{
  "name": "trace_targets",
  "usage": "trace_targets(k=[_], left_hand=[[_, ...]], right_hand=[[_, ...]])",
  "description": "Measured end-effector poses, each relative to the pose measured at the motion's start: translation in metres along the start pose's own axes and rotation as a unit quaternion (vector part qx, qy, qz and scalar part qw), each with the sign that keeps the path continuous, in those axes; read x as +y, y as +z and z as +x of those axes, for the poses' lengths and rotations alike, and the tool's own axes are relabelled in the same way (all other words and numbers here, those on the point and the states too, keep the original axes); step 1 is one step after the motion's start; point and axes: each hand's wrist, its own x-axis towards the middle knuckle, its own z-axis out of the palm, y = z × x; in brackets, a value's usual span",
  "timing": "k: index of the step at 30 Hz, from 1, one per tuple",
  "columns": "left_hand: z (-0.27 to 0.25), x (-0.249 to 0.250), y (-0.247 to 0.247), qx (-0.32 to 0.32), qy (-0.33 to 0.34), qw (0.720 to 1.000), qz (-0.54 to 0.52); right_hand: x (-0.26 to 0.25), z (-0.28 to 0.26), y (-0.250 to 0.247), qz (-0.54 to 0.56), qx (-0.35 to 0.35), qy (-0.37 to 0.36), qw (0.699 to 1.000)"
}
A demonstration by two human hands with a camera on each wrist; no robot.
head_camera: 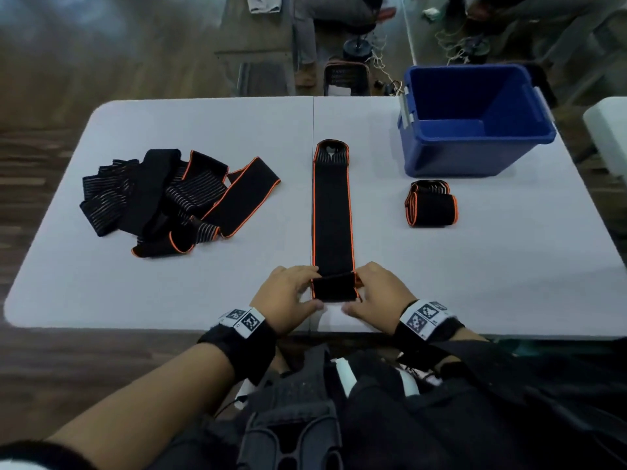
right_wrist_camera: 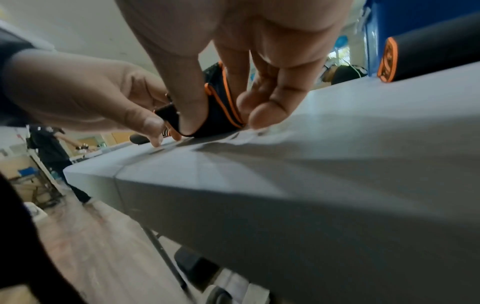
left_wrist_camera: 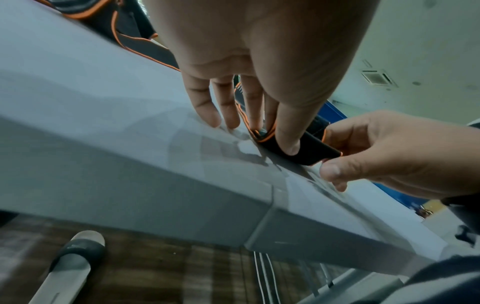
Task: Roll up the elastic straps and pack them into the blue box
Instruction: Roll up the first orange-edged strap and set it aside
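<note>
A long black elastic strap (head_camera: 333, 212) with orange edging lies straight down the middle of the table, its near end folded over into a small roll (head_camera: 334, 289). My left hand (head_camera: 291, 300) pinches the roll's left side (left_wrist_camera: 275, 142) between thumb and fingers. My right hand (head_camera: 376, 293) pinches its right side (right_wrist_camera: 215, 115) the same way. A finished rolled strap (head_camera: 431, 204) lies in front of the blue box (head_camera: 475, 154), which stands open at the far right. A loose pile of straps (head_camera: 176, 201) sits at the left.
The white folding table (head_camera: 492, 283) has a seam down its middle; my hands work close to its near edge. Beyond the table are a wooden floor, cables and equipment. A second white table edge (head_camera: 607, 130) shows at the far right.
</note>
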Motion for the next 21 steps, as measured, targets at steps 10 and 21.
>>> trace_targets(k=[10,21], left_hand=[[-0.006,0.017,0.006,0.083,-0.148,0.976,-0.134],[0.014,0.027,-0.001,0.080,-0.241,0.962,-0.097]], right_hand=[[0.000,0.009,-0.004,0.009,0.008,0.041,0.999],[-0.012,0.027,-0.006,-0.018,0.037,0.111,0.993]])
